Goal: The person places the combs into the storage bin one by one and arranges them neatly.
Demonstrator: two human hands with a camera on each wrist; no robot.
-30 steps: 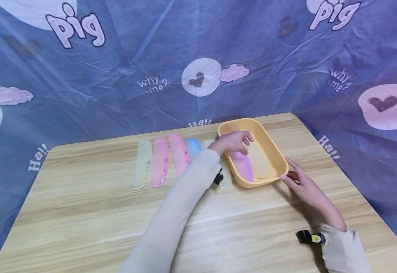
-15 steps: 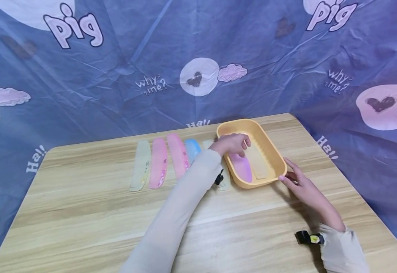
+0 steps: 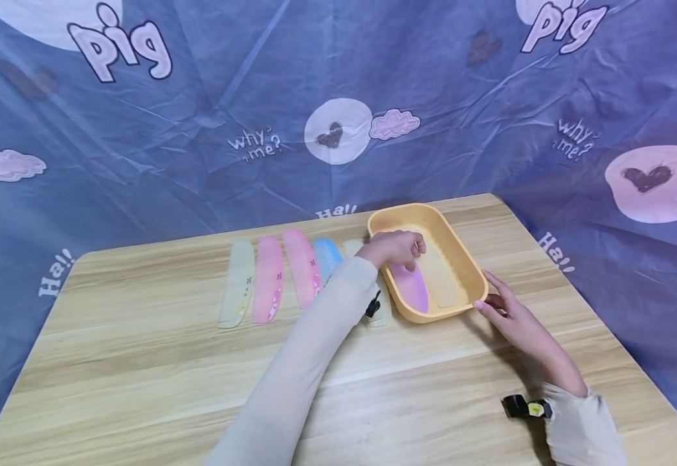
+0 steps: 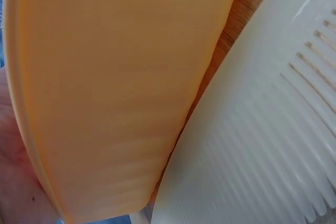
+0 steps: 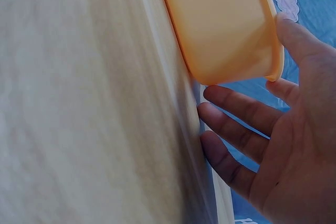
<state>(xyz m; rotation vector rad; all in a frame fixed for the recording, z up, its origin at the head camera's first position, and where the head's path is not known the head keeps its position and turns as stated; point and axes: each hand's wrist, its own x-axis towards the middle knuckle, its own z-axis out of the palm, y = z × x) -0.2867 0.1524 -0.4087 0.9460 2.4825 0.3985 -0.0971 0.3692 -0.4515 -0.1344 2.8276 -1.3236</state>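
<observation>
My left hand (image 3: 397, 247) reaches over the left rim of the yellow tray (image 3: 462, 259), fingers bent above the top end of a purple comb (image 3: 414, 291). That end is hidden, so a grip on it cannot be made out. Beside the purple comb in the tray lies a pale comb (image 3: 440, 285). My right hand (image 3: 513, 317) pinches the tray's near right corner. In the right wrist view, thumb and index finger of the hand (image 5: 289, 140) meet the tray's rim (image 5: 277, 51), other fingers spread below. The left wrist view shows the tray's outer wall (image 4: 110, 93).
Left of the tray on the wooden table (image 3: 158, 369) are a pale green comb (image 3: 236, 285), two pink combs (image 3: 267, 278), a blue comb (image 3: 327, 252) and a whitish comb (image 3: 380, 317), partly under my left arm. A patterned blue cloth (image 3: 199, 129) hangs behind the table.
The fingers of my left hand have drawn in and moved slightly toward me over the tray. My right hand keeps its hold on the corner, and the combs lie as before.
</observation>
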